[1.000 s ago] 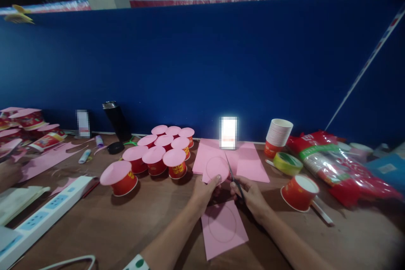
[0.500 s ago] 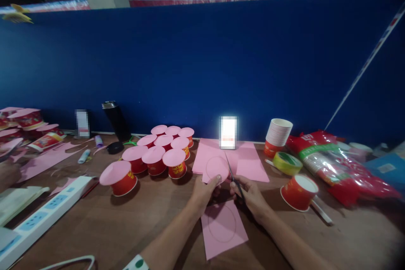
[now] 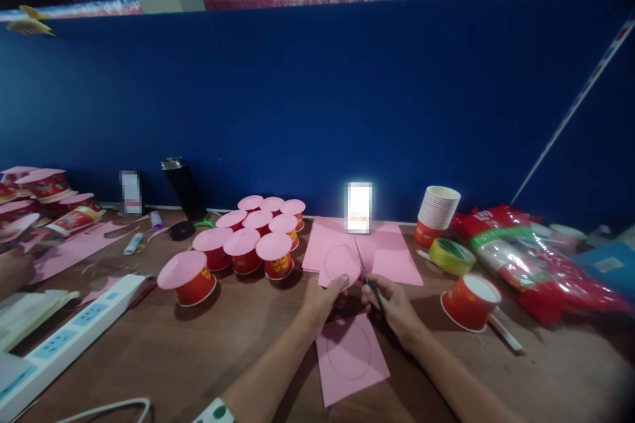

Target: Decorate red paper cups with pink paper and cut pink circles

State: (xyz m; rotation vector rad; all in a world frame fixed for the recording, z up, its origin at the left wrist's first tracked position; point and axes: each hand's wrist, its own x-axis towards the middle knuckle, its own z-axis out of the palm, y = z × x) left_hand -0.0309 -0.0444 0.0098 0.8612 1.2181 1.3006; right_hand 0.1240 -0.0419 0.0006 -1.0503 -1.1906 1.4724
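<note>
My left hand (image 3: 325,297) pinches a piece of pink paper (image 3: 341,263) with a circle drawn on it, thumb on top. In my right hand (image 3: 389,304) are dark-handled scissors (image 3: 366,271), their blades pointing away from me at the right edge of that paper. Whether the blades are parted I cannot tell. Below my hands lies a pink paper square (image 3: 351,357) bearing a drawn circle. Behind them, larger pink sheets (image 3: 397,254) rest on the table. To the left stand several red paper cups (image 3: 191,284) topped with pink paper discs (image 3: 182,269).
A lit phone (image 3: 359,208) leans at the back. On the right are stacked paper cups (image 3: 439,208), yellow tape (image 3: 451,256), a single cup (image 3: 469,304) and a red plastic package (image 3: 520,251). A power strip (image 3: 69,340) and another person's hand (image 3: 14,271) are at left.
The view has shifted very slightly. My hands, the paper and the scissors keep nearly the same positions.
</note>
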